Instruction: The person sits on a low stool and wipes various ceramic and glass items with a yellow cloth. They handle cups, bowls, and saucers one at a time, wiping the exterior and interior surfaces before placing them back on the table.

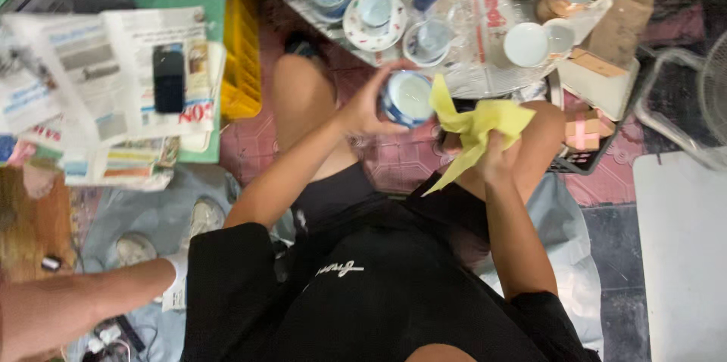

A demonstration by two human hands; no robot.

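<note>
My left hand (369, 104) grips a small blue-and-white ceramic cup (408, 98) by its side, its white inside facing up. My right hand (494, 156) holds a crumpled yellow cloth (477, 126), whose upper corner touches the cup's right rim. Both hands hover above my bare knees, over the pink tiled floor (394, 161). I am wearing a black top.
Many cups, bowls and saucers (375, 12) sit on clear plastic sheeting (477, 36) ahead. A yellow crate (242, 59), newspapers (106, 67) with a dark phone (168, 78) lie left. Cardboard boxes (598, 74) are right. Another person's arm (83, 301) reaches in at lower left.
</note>
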